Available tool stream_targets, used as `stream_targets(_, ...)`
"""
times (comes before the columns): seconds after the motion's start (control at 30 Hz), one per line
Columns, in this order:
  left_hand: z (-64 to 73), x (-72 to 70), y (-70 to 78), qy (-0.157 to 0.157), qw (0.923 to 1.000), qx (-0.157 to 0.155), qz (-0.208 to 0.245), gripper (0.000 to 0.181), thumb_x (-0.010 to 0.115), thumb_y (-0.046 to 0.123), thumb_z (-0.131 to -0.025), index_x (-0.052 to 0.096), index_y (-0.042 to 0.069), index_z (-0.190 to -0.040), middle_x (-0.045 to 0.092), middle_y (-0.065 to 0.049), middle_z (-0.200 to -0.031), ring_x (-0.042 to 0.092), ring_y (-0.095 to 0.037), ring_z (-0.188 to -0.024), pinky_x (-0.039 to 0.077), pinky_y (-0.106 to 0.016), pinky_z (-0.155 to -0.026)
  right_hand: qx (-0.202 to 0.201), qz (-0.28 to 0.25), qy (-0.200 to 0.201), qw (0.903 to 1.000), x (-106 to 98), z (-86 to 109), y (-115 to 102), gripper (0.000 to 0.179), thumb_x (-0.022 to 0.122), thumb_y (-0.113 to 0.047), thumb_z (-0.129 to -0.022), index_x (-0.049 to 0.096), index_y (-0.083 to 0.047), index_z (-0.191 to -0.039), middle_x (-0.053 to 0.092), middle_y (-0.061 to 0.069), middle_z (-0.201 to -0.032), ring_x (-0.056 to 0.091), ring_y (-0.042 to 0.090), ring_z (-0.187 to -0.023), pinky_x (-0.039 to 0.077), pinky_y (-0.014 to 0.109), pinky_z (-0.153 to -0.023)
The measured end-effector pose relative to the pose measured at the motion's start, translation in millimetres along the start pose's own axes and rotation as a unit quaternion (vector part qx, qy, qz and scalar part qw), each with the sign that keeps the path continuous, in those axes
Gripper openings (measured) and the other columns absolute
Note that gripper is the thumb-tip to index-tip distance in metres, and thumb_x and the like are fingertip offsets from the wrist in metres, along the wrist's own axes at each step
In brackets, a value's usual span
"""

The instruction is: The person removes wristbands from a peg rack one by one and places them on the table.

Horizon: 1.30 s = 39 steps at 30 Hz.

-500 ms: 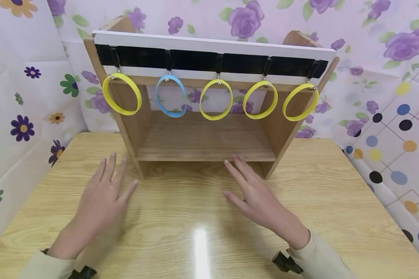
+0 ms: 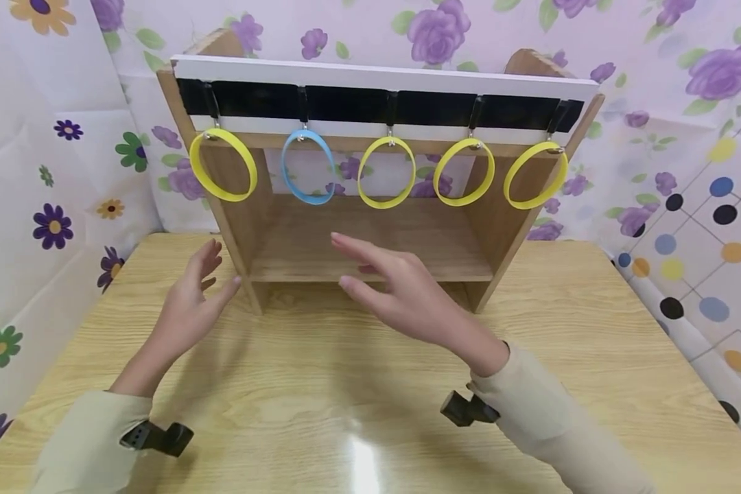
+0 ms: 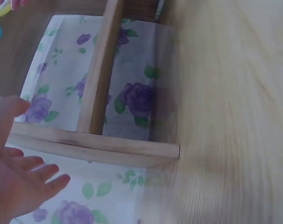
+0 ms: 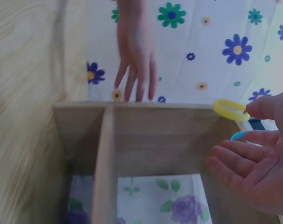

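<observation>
My left hand [image 2: 188,302] hovers beside the left side of a wooden rack, its thumb apart from the fingers and nothing held. In front of the rack's shelf is my right hand [image 2: 401,291], pointing left with fingers extended and nothing in it. Above it, a blue ring [image 2: 313,200] and several yellow rings [image 2: 385,204] hang in a row from hooks on a black strip [image 2: 346,104]. In the head view neither hand touches a ring. The right wrist view shows my right palm [image 4: 258,163] beyond a yellow ring [image 4: 225,112], which overlaps the thumb in the picture.
The wooden rack [image 2: 370,267] stands at the back of a wood-grain table [image 2: 296,384], with a white bar across its top front. Flowered sheets [image 2: 74,178] cover the wall behind and the left side; a dotted sheet [image 2: 685,295] covers the right.
My right hand has moved left and slightly up, turning to point left. The left hand has moved a little up and turned onto its side. The rings hang as before.
</observation>
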<state>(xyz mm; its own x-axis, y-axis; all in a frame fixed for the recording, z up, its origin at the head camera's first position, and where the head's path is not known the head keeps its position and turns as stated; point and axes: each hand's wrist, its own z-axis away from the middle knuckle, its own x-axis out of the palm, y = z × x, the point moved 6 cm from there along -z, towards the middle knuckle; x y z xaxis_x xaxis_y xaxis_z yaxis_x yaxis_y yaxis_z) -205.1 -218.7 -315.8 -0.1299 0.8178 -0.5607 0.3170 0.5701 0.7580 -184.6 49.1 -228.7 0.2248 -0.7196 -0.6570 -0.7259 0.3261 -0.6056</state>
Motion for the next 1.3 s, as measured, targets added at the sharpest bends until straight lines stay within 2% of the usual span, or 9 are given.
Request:
stream_targets(0.17,-15.1,1.1,-2.9,-0.001,0.9965,-0.037,0.074,0.075,0.061,0.019,-0.096,0.015,0.001,-0.153,0.027,-0.022,-0.152,0.033,-0.040,-0.135,0.034,-0.056,-0.102,0.011,-0.047,0.001,0.9988,0.2,-28.9,-12.3,0.042,0.059,-0.008,-0.096,0.053,-0.002,-0.137,0.056,0.009,-0.135,0.059,0.011,-0.113,0.046,0.024,-0.092)
stream_targets(0.3,-29.9,0.9,0.4,0.018,0.9924,-0.041,0.115,0.071,0.062,0.016,-0.094,0.022,0.003,-0.152,0.033,-0.017,-0.150,0.036,-0.036,-0.133,0.036,-0.050,-0.103,0.026,-0.070,0.011,0.9971,-1.1,-52.9,-19.2,0.040,0.059,-0.007,-0.096,0.054,0.000,-0.135,0.059,0.010,-0.131,0.059,0.010,-0.113,0.046,0.021,-0.091)
stream_targets(0.5,-41.7,2.5,1.6,0.064,0.9867,-0.045,0.142,0.062,0.059,0.013,-0.095,0.031,0.003,-0.149,0.040,-0.015,-0.145,0.040,-0.029,-0.131,0.041,-0.039,-0.101,0.075,-0.092,0.003,0.9929,6.9,-77.9,-20.3,0.041,0.058,-0.011,-0.097,0.052,-0.002,-0.137,0.060,0.009,-0.130,0.058,0.006,-0.112,0.044,0.017,-0.091)
stream_targets(0.7,-40.9,5.1,-6.7,0.132,0.9724,-0.054,0.184,0.048,0.058,0.008,-0.095,0.043,0.001,-0.140,0.051,-0.008,-0.130,0.049,-0.016,-0.120,0.043,-0.025,-0.092,0.091,-0.090,0.021,0.9916,19.8,-95.1,-21.7,0.041,0.058,-0.011,-0.097,0.053,0.000,-0.136,0.062,0.011,-0.126,0.061,0.009,-0.110,0.045,0.016,-0.087)
stream_targets(0.83,-38.8,8.0,-11.6,0.165,0.9702,-0.031,0.175,0.043,0.056,0.007,-0.096,0.047,0.002,-0.138,0.054,-0.007,-0.126,0.051,-0.015,-0.117,0.044,-0.025,-0.089,0.117,-0.069,0.037,0.9900,22.7,-104.0,-24.2,0.040,0.057,-0.014,-0.098,0.053,0.000,-0.136,0.064,0.007,-0.124,0.060,0.006,-0.109,0.045,0.014,-0.086)
stream_targets(1.0,-34.5,12.6,-11.4,0.184,0.9709,-0.005,0.153,0.043,0.054,0.010,-0.098,0.048,0.005,-0.140,0.054,-0.009,-0.129,0.052,-0.018,-0.119,0.046,-0.025,-0.087,0.130,-0.073,0.063,0.9868,24.3,-110.0,-25.7,0.038,0.059,-0.014,-0.097,0.057,0.001,-0.132,0.066,0.007,-0.119,0.062,0.005,-0.105,0.046,0.013,-0.083)
stream_targets(1.3,-30.6,12.4,-15.9,0.183,0.9738,-0.020,0.133,0.045,0.054,0.010,-0.098,0.047,0.008,-0.142,0.053,-0.008,-0.133,0.051,-0.020,-0.121,0.046,-0.027,-0.088,0.127,-0.081,0.093,0.9842,24.5,-117.8,-27.1,0.034,0.064,-0.015,-0.095,0.062,0.000,-0.125,0.070,0.006,-0.110,0.064,0.004,-0.098,0.048,0.014,-0.078)
